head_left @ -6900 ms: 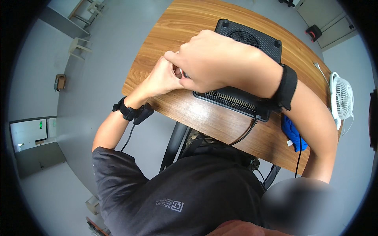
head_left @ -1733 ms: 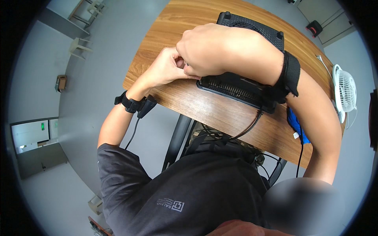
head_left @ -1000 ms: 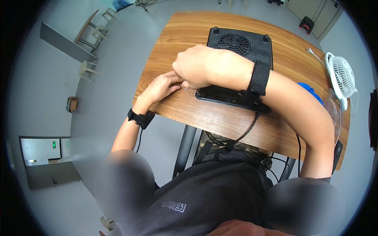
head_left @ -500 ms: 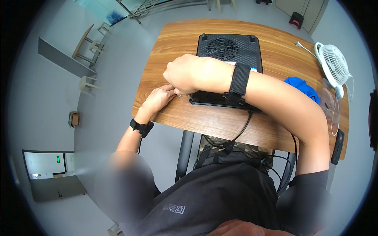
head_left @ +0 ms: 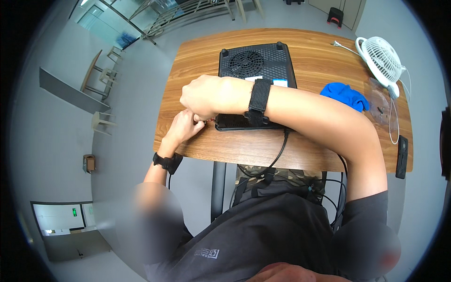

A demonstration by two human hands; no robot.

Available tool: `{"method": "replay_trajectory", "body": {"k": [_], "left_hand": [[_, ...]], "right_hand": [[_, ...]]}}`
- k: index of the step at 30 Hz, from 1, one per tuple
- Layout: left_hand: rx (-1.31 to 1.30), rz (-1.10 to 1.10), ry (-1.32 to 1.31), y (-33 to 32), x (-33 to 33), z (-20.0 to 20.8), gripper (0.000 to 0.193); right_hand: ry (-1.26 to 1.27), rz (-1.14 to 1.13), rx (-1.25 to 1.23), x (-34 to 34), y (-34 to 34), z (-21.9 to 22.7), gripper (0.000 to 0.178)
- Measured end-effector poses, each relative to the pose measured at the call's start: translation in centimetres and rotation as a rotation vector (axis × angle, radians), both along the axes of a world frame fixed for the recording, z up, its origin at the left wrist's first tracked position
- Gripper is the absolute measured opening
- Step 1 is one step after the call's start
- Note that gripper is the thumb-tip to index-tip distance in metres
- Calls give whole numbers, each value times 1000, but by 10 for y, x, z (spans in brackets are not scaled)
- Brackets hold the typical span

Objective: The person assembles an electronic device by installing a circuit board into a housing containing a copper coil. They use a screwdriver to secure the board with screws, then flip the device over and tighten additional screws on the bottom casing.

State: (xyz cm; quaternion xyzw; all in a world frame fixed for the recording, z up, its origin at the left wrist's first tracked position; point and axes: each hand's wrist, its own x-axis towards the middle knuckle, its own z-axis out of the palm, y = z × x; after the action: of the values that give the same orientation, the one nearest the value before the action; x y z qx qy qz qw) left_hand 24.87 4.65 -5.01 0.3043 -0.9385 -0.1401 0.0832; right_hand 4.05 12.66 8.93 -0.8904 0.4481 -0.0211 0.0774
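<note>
A flat black appliance lies on the wooden table with its underside up, showing a round fan grille, stubby feet and pale labels. My right arm reaches across it, partly covering it. My right hand is a closed fist at the appliance's left edge; what its fingers hold is hidden. Just below and to the left, my left hand has its fingers bent and pinched together, touching or nearly touching the right hand. A small reddish thing peeks out by the fingertips, too small to name.
A blue cloth lies right of the appliance, beside a clear plastic bag with small dark pieces. A white fan with its cord stands at the far right. A black cable runs off the wooden table's near edge.
The view has shifted, so the table and its things sit further left. Both hands stay together at the appliance's left edge; a bit of red now shows by the fingertips.
</note>
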Motion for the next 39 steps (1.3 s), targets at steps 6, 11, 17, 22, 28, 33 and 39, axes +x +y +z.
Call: {"method": "replay_trajectory", "body": {"k": [6, 11, 17, 22, 28, 33, 39], "left_hand": [[98, -70, 144, 20, -14, 28, 12], [171, -50, 138, 28, -17, 38, 15], [208, -27, 117, 23, -13, 29, 15], [194, 26, 40, 22, -3, 20, 14], [233, 28, 201, 21, -3, 26, 15], [297, 45, 236, 29, -18, 34, 14], [352, 1, 282, 25, -25, 26, 11]], "right_hand": [[-8, -16, 6, 0, 7, 6, 26], [-2, -22, 2, -2, 7, 9, 25], [14, 12, -50, 1, 7, 6, 22], [-66, 21, -164, 5, 9, 45, 17], [-38, -42, -143, 2, 5, 58, 16], [-65, -74, -129, -22, 4, 46, 31], [-131, -55, -146, -39, 21, 52, 32]]}}
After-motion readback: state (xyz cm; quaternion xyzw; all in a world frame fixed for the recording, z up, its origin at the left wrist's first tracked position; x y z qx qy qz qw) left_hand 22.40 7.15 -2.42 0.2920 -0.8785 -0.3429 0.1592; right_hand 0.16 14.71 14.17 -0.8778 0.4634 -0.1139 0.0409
